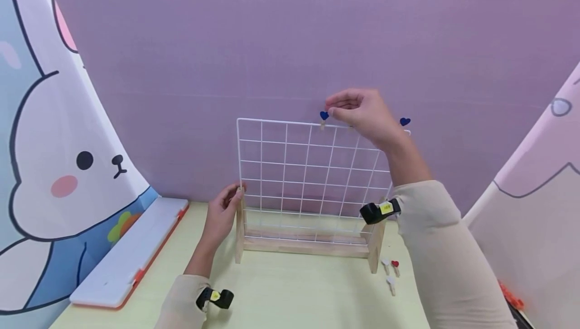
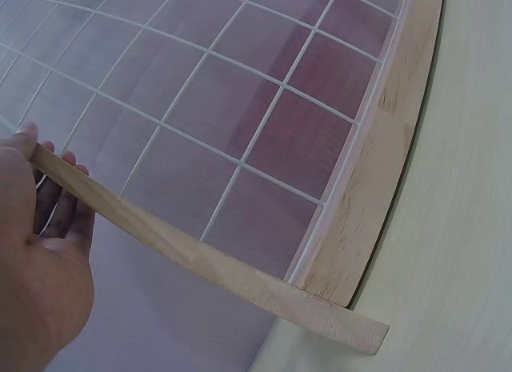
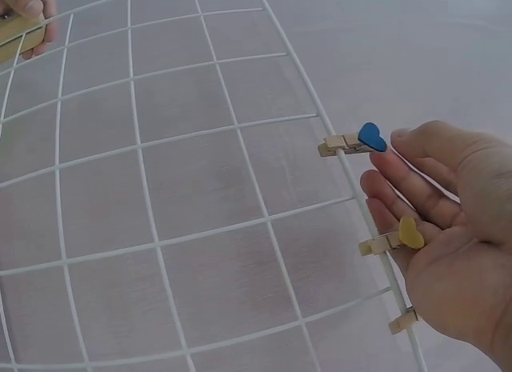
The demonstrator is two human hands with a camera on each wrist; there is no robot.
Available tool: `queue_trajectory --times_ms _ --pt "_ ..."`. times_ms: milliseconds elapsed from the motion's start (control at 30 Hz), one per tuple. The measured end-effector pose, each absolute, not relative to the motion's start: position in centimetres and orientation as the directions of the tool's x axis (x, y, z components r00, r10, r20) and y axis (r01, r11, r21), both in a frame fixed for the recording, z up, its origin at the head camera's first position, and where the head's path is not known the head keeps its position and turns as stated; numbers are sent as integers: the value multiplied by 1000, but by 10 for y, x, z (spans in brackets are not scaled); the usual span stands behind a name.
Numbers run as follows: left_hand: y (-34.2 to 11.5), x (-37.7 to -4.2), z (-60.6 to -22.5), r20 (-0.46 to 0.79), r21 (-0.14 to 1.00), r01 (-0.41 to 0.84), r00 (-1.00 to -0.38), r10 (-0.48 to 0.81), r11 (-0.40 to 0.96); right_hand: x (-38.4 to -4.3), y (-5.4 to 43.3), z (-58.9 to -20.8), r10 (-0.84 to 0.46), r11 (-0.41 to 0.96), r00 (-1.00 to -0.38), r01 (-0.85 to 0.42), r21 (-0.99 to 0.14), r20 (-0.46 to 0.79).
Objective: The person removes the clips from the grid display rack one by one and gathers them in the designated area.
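A white wire grid (image 1: 308, 168) stands upright in a wooden stand (image 1: 308, 247). My left hand (image 1: 225, 209) grips the top of the stand's left post (image 2: 176, 248), thumb on one side and fingers on the other. Over the grid's top edge, my right hand (image 1: 362, 112) has its thumb and fingertips close beside a mini clothespin with a blue heart (image 3: 370, 138), with a small gap showing. That clothespin is clipped on the top wire. Nearer the palm, a yellow-heart clothespin (image 3: 410, 234) sits on the same wire, and a third clothespin (image 3: 403, 321) is partly hidden by the hand.
Another blue heart (image 1: 405, 121) shows at the grid's top right. Loose clothespins lie by the stand's right foot: a red-heart one (image 1: 395, 265) and two white ones (image 1: 391, 284). A white flat case (image 1: 131, 253) with an orange edge lies at the left. Something orange (image 1: 511, 296) is at far right.
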State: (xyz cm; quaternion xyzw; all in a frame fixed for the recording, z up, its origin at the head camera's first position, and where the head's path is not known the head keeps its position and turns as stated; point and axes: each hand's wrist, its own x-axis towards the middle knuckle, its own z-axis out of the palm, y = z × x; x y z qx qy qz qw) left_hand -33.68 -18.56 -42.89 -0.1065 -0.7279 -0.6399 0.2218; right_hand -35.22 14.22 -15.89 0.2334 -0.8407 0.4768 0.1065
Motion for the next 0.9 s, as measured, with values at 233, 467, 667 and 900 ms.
queue_trajectory --times_ms 233,467,667,900 --pt "-186 -337 -429 469 879 450 -874 -124 155 -354 139 -163 -296 435 -866 -498 -750 404" --pt "-186 -339 -430 476 876 459 -871 -123 148 -353 136 -162 -287 478 -872 -489 -730 397" --pt "-183 -341 -430 479 876 465 -871 -113 129 -353 138 -164 -246 472 -890 -455 -755 383" --pt "-182 -341 -430 457 886 442 -882 -111 138 -354 138 -166 -188 443 -897 -440 -781 399"
